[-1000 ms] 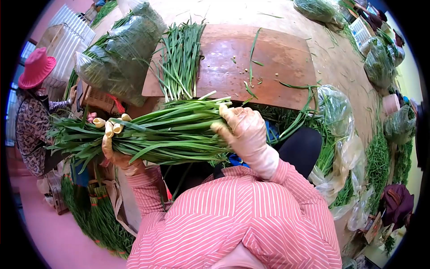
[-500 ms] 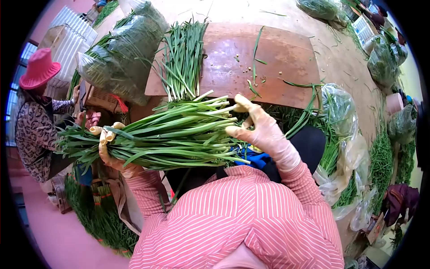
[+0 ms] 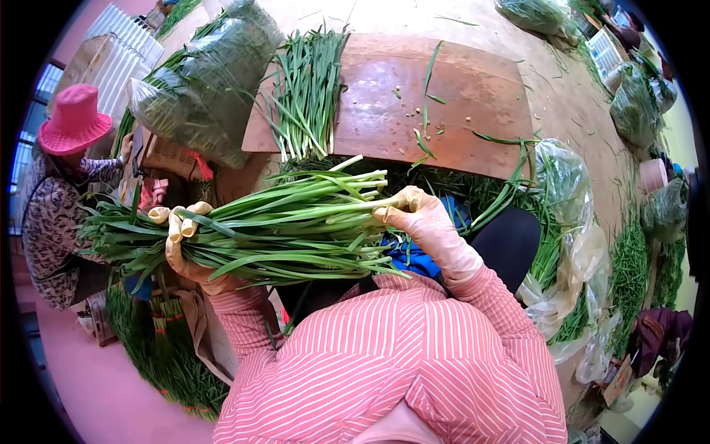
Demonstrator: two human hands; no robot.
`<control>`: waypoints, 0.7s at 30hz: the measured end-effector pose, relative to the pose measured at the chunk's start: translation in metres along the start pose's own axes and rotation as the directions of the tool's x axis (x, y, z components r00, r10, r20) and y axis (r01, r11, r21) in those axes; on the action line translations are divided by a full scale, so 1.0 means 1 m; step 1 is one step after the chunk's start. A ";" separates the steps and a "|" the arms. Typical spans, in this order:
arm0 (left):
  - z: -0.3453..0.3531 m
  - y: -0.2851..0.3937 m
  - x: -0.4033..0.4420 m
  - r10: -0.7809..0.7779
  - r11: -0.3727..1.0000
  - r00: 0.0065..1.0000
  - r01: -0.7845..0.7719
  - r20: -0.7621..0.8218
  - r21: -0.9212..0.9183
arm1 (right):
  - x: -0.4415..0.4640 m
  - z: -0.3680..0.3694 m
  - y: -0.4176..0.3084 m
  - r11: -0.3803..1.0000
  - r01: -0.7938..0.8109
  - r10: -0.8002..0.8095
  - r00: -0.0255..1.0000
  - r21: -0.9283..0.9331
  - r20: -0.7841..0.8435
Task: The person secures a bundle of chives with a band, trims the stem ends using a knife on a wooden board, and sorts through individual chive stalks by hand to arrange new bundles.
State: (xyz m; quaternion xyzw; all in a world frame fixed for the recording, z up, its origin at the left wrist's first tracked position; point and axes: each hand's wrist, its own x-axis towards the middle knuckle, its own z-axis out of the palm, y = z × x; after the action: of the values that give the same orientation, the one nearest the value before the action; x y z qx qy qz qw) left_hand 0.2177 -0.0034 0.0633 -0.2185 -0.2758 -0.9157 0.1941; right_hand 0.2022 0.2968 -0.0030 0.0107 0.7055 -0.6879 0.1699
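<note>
A thick bunch of garlic chives point(image 3: 296, 226) lies sideways across my lap, pale stem ends to the right and leaf tips to the left. My gloved left hand point(image 3: 185, 248) is wrapped round the leafy end, fingers curled over the top. At the stem ends my gloved right hand point(image 3: 425, 226) is closed, thumb and fingers pinching a few pale stems. Beyond them, a smaller pile of garlic chives point(image 3: 307, 96) rests on the left part of a brown board point(image 3: 444, 89), with loose leaves and bits scattered to its right.
Left of me sits a person in a pink hat point(image 3: 74, 122). A plastic bag of greens point(image 3: 211, 89) stands at the board's left. Tied bundles point(image 3: 166, 348) lie on the floor at lower left. To my right is an open clear bag point(image 3: 566, 185) with more greens.
My right hand has gone from spread fingers to a pinch on the stem ends. The bunch has tilted slightly, and the person in the hat has shifted a little.
</note>
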 end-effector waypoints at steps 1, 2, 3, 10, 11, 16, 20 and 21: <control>-0.001 0.001 0.000 -0.011 1.000 1.000 0.011 0.010 -0.015 | -0.001 -0.001 0.001 0.997 0.038 -0.039 0.999 -0.073 -0.019; -0.001 0.001 0.000 -0.021 0.999 1.000 0.022 0.020 -0.030 | -0.003 -0.002 -0.001 0.996 0.051 -0.056 0.996 -0.076 -0.069; -0.001 0.001 0.000 -0.020 0.999 1.000 0.021 0.020 -0.031 | -0.002 -0.008 0.001 0.996 0.051 -0.057 0.996 -0.077 -0.068; 0.010 0.002 0.000 -0.043 0.999 0.999 0.043 0.028 -0.006 | -0.002 -0.035 -0.017 0.826 0.198 -0.396 0.871 -0.528 -0.292; 0.011 0.000 0.001 -0.050 0.999 0.998 0.050 0.031 -0.009 | -0.005 -0.027 -0.035 0.714 0.239 -0.431 0.891 -0.659 -0.143; 0.022 -0.011 0.003 -0.099 0.995 0.984 0.094 0.145 0.040 | 0.015 0.004 -0.047 0.596 0.114 -0.076 0.993 -0.795 0.085; 0.025 -0.010 0.004 -0.134 0.991 0.976 0.127 0.172 0.050 | 0.025 0.003 -0.033 0.643 0.095 -0.082 0.995 -0.760 0.055; 0.025 -0.010 0.004 -0.131 0.991 0.976 0.123 0.174 0.057 | 0.027 0.003 -0.031 0.661 0.127 -0.155 0.987 -0.740 0.030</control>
State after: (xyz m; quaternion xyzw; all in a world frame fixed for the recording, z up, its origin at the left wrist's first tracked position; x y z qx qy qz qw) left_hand 0.2167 0.0183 0.0801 -0.2766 -0.3261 -0.8966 0.1147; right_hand 0.1702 0.2866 0.0199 -0.1013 0.9248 -0.3545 0.0933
